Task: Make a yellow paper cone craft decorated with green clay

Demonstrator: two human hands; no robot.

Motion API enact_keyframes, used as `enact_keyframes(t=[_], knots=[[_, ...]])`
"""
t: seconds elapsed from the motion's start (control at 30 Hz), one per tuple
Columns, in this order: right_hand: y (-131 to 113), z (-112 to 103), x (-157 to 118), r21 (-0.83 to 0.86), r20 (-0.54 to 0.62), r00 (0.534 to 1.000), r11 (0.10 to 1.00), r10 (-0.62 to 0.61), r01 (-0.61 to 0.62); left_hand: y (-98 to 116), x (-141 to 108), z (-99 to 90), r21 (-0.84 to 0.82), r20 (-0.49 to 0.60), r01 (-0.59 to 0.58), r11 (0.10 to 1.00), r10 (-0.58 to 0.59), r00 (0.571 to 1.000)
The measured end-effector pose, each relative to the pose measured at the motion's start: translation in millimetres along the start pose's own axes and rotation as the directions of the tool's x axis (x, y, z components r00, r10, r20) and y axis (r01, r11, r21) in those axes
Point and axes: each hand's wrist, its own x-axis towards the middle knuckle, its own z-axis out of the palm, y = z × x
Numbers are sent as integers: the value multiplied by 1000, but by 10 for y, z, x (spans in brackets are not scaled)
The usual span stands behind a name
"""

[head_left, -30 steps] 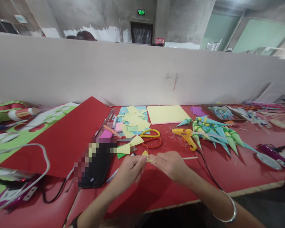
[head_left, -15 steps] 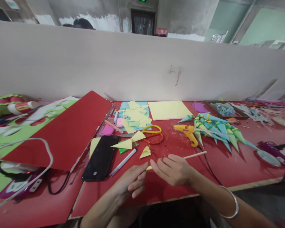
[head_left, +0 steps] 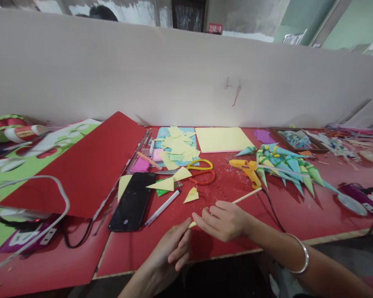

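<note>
Near the table's front edge, my right hand [head_left: 222,221] is closed around a thin pale stick [head_left: 248,195], whose far end points up and right toward the glue gun. A small piece of yellow paper [head_left: 192,224] shows between my two hands, at the stick's near end. My left hand [head_left: 175,244] pinches that paper between thumb and fingers; most of it is hidden. Just beyond the hands lies a folded yellow paper piece [head_left: 191,195]. The yellow glue gun [head_left: 247,170] rests on its side, with a pile of blue and green paper cones [head_left: 287,163] beside it.
On the left are a black phone [head_left: 133,203], a pen [head_left: 162,207], scissors [head_left: 202,165] and a large red sheet [head_left: 90,174]. Yellow scraps [head_left: 178,145] and a yellow paper stack [head_left: 222,140] lie by the white partition [head_left: 174,74]. A power strip [head_left: 359,196] sits at right.
The stick's far end has swung up and left, so it slants more steeply. Both hands keep their hold and sit slightly lower in view. The whole scene has shifted a little with the camera.
</note>
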Motion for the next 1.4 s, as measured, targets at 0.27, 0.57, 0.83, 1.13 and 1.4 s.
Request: enact_keyframes(t=[0.27, 0.57, 0.83, 1.13, 1.4], knots=[[-168, 232, -1, 73, 162, 926, 931, 342, -357, 253, 14, -85, 698, -176, -181, 693, 411, 895], [-189, 231, -56, 274, 642, 599, 586, 479, -762, 328, 39, -298, 817, -114, -200, 541, 493, 863], [-60, 149, -142, 294, 728, 461, 377, 507, -878, 433, 101, -389, 838, -187, -188, 512, 593, 783], [268, 342, -209, 309, 640, 459, 340, 616, -888, 459, 24, -346, 874, -165, -160, 459, 589, 791], [332, 443, 37, 183, 474, 446, 411, 759, -893, 353, 72, -285, 919, -121, -135, 370, 592, 797]])
